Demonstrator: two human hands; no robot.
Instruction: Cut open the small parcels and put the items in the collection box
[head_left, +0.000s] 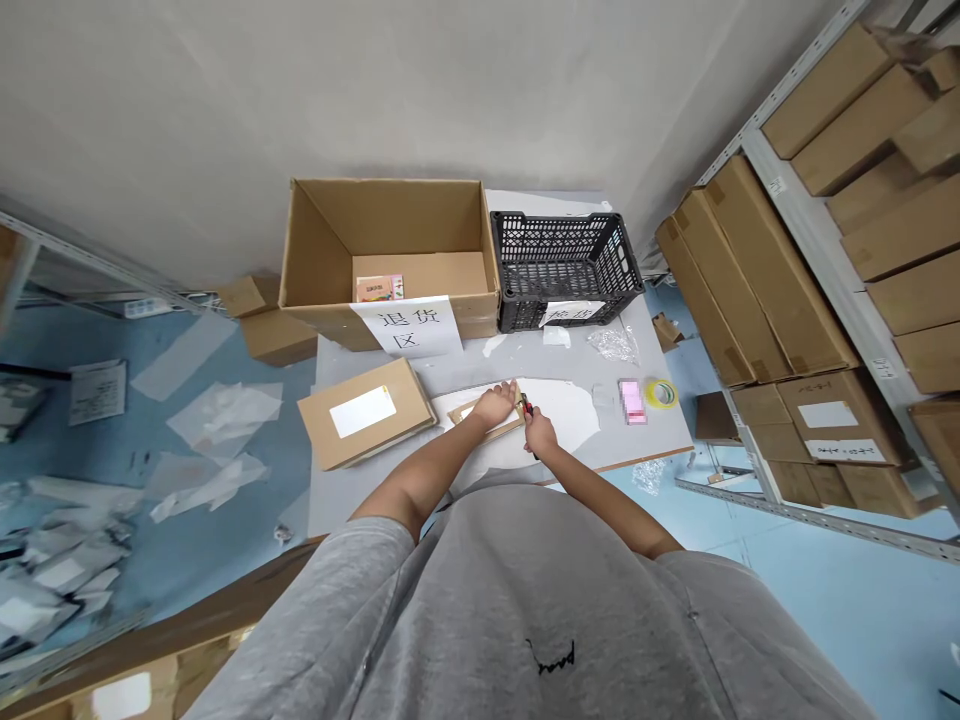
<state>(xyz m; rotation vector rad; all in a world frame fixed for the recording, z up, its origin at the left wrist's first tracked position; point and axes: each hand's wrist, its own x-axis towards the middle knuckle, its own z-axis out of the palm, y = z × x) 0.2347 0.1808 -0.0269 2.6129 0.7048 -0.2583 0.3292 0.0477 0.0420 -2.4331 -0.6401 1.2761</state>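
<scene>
Touching cardboard packet (505,427), left hand (496,404), open carton (416,220) holding printed box (379,289)

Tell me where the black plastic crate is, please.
In the head view, the plastic crate stands at the back of the table, right of the open cardboard box.

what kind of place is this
Probably a parcel stockroom: metal shelves stacked with cardboard boxes, a roll of tape on the table, and a paper sign reading "returns area" in Chinese.

We note: left hand (497,404) hides part of cardboard parcel (510,425); right hand (540,433) covers most of red-and-black tool (528,405), type unresolved. Print on pink card (632,401) illegible.
</scene>
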